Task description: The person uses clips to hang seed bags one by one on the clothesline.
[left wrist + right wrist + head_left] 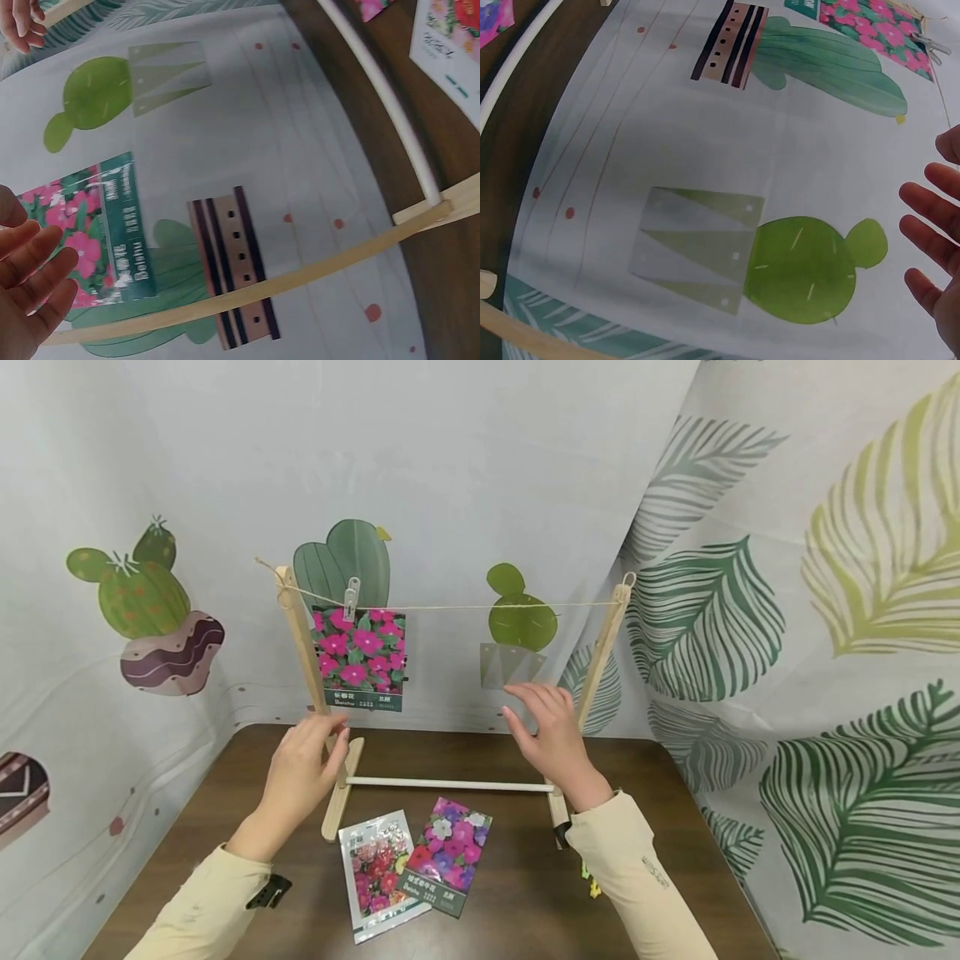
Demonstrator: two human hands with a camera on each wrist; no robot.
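A seed packet with pink flowers (362,652) hangs from a string (465,607) near its left end, held by a small clothespin (351,599). My left hand (303,760) is just below that packet, beside the left wooden post, its fingers loosely bent around nothing. In the left wrist view the fingers (46,259) overlap the hanging packet. On the right, my right hand (551,731) is raised in front of the right post (602,656), fingers relaxed and holding nothing. Two more packets lie on the table: a white-edged one (378,877) and a purple-and-pink one (448,856) overlapping it.
The wooden frame stands on a dark brown table (517,893), its feet joined by a white crossbar (450,785). Small yellow and green pieces (594,887) lie partly hidden by the right sleeve. Behind hangs a curtain (480,460) printed with cacti and leaves.
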